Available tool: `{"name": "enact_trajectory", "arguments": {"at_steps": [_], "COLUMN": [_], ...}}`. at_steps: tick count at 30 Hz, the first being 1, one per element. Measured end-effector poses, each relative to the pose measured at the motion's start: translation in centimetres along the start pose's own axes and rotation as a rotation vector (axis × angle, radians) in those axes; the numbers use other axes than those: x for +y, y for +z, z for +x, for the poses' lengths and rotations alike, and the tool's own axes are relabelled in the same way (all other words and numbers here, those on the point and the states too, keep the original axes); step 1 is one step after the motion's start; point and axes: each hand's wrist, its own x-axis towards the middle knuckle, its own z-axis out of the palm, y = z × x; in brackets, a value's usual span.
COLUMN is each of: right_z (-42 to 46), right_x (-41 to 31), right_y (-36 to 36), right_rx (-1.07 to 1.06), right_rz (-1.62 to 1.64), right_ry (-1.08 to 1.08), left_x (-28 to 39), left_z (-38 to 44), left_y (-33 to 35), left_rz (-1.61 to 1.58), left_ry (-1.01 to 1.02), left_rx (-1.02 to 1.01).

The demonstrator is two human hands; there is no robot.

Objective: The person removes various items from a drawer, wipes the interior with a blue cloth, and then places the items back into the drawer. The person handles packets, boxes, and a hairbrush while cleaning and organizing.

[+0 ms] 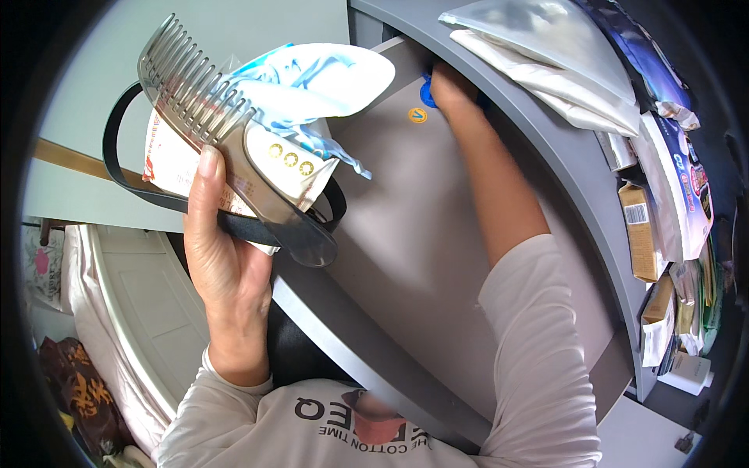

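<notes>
My left hand (pixel 228 251) is raised above the drawer's front edge and grips a bundle. In it are a translucent grey-brown wide-toothed comb (pixel 228 146), a white packet (pixel 169 155) bearing writing, a black band-like loop (pixel 121 111) and a white and light-blue plastic pouch (pixel 327 82). My thumb presses on the comb's spine. My right hand (pixel 449 90) reaches into the back of the open drawer (pixel 404 234), below the cabinet top. Its fingers are mostly hidden. Right beside it is a blue round item (pixel 429 93), and a small orange round sticker-like piece (pixel 417 115) lies on the drawer floor.
The grey cabinet top (pixel 556 152) overhangs the drawer. On it are a translucent zip bag (pixel 562 52), a white cloth-like pouch (pixel 544 88), small brown boxes (pixel 638 234), several packets and a white bottle (pixel 687 373). A white panelled door-like surface (pixel 152 292) stands at the left.
</notes>
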Motion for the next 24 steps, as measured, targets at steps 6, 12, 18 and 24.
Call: {"name": "enact_trajectory", "arguments": {"at_steps": [6,12,18,24], "right_z": [0.2,-4.8,-1.4,0.8], "right_x": [2.9,1.0,4.2,2.3], "right_y": [-0.7,-3.2,-2.1,1.9], "right_rx": [-0.248,-0.524,-0.27,0.056], "right_rz": [-0.337,0.052,-0.083,-0.11], "right_ry": [-0.337,-0.562,-0.074,0.002], "left_x": [0.2,0.1,0.1,0.0], "left_z": [0.0,0.1,0.0,-0.1], "left_y": [0.4,0.3,0.8,0.3], "left_rz": [0.057,0.071,0.08,0.05], "left_ry": [-0.004,-0.017,-0.021,-0.017], "left_rx": [0.03,0.028,0.01,0.014]}}
